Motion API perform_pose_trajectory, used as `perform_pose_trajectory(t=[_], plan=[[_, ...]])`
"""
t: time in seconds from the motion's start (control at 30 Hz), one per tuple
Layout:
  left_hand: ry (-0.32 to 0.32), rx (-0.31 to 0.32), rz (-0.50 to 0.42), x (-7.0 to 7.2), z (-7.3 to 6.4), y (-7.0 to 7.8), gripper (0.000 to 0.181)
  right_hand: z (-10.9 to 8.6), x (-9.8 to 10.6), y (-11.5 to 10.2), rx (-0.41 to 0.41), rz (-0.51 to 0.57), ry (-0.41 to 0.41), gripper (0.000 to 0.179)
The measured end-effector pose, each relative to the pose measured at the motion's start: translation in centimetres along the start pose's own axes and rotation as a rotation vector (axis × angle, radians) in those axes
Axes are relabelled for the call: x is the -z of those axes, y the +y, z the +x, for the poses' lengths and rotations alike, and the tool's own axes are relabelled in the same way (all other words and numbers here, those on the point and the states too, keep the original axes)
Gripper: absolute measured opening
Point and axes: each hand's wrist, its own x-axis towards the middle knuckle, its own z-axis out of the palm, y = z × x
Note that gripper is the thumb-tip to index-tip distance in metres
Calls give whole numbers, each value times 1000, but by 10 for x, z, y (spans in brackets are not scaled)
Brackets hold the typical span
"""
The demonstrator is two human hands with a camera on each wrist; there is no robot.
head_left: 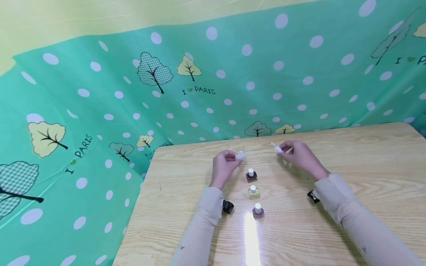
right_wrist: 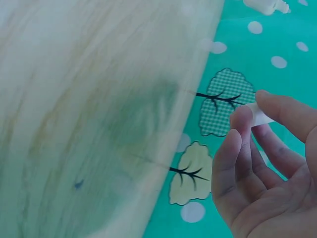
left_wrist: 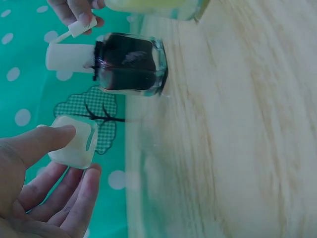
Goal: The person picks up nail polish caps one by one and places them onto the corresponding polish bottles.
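My left hand (head_left: 225,166) pinches a small bottle of white nail polish (left_wrist: 74,141) between thumb and fingers; its cap is off and the neck shows. Apart from it to the right, my right hand (head_left: 298,155) pinches the white brush cap (head_left: 279,149), whose thin brush points up and left. In the right wrist view the cap (right_wrist: 260,115) sits between thumb and fingertips. Nearest the left hand stands a dark nail polish bottle (head_left: 251,176) with its white cap on.
A yellow nail polish bottle (head_left: 253,192) and a mauve one (head_left: 257,211) stand capped in a row in front of the dark bottle. The wooden table (head_left: 186,177) ends at a green dotted cloth (head_left: 199,107) behind. Bright glare lies near the mauve bottle.
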Motion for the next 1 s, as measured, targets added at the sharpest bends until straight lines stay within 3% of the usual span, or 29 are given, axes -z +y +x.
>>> perform_pose_trajectory(t=[0.47,0.73,1.0], plan=[[35,-137,7,10,-25,17,23,-28,3,-19,167,-43,58,26],[54,-273,57,16,-41,25,24,-46,4,-35,237,-24,25,26],[74,-390,130,20,-56,32,26,-57,-1,-49,351,-39,65,23]])
